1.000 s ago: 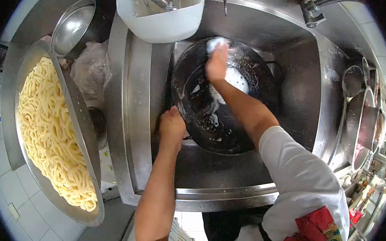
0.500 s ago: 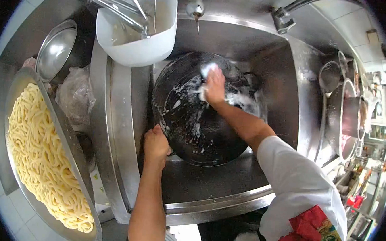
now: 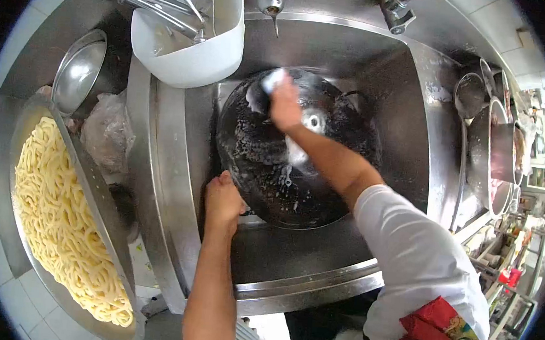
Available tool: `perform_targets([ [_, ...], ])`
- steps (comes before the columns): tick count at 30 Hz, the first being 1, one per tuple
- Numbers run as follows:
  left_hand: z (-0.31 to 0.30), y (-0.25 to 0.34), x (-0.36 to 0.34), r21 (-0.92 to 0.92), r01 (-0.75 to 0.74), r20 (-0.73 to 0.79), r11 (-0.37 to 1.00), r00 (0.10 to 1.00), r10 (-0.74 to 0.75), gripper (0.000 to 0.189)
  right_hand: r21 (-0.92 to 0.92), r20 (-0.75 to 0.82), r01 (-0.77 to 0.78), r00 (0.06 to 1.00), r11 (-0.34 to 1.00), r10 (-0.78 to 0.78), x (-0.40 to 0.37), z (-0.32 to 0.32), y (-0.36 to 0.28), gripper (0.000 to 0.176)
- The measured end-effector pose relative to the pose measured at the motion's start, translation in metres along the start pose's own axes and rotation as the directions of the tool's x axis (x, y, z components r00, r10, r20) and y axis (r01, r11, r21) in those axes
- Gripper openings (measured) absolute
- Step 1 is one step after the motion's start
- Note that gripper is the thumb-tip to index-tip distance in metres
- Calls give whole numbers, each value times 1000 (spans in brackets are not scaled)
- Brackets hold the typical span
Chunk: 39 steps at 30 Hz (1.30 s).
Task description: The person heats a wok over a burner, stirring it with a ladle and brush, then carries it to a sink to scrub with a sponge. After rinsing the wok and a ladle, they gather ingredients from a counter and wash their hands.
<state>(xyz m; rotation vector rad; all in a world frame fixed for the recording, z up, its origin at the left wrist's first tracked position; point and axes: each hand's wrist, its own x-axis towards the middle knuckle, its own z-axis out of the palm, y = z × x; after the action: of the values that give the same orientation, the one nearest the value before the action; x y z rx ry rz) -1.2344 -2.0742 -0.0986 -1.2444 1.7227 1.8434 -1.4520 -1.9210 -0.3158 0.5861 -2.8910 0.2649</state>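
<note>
A large black wok (image 3: 264,195), streaked with suds, lies in the metal sink. My left hand (image 3: 223,203) is closed at its lower left edge, where the fingers hide the part they grip. A loop handle shows on the wok's far right side. My right hand (image 3: 284,107), smeared by motion, presses a white sponge (image 3: 274,80) against the upper left of the wok's inside. The sponge's exact make is blurred. White foam sits in the wok around the right forearm.
A white tub (image 3: 194,63) with tongs and ladles stands at the sink's upper left corner. A big metal bowl of noodles (image 3: 67,219) is on the left, near a plastic bag (image 3: 108,130). Taps (image 3: 271,2) overhang the back. Pots (image 3: 482,153) and a ladle (image 3: 469,98) are right.
My right hand has swept the sponge left and slightly up across the wok, and the foam has spread differently. The left hand keeps its hold. The view has shifted slightly.
</note>
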Motion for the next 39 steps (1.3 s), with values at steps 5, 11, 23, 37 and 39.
perform_targets([
  [5, 2, 2, 5, 93, 26, -54, 995, 998, -21, 36, 411, -161, -321, 896, 853, 414, 12, 45, 41, 51],
  [11, -1, -8, 11, 22, -15, 7, 1000, 1000, 15, 28, 544, -17, 297, 939, 784, -344, -15, -66, -96, 45],
  [23, -5, -20, 23, -83, 81, 58, 993, 995, -76, 37, 616, 325, -177, 945, 767, -43, -113, -73, -78, 23],
  [37, -2, -21, 25, -296, 140, 77, 945, 989, -123, 36, 818, 273, -281, 958, 503, 91, -144, -137, -136, 33],
  [39, -2, -24, 28, -295, 172, 68, 940, 985, -159, 32, 750, 375, -229, 920, 621, -114, -204, -145, -87, 37],
])
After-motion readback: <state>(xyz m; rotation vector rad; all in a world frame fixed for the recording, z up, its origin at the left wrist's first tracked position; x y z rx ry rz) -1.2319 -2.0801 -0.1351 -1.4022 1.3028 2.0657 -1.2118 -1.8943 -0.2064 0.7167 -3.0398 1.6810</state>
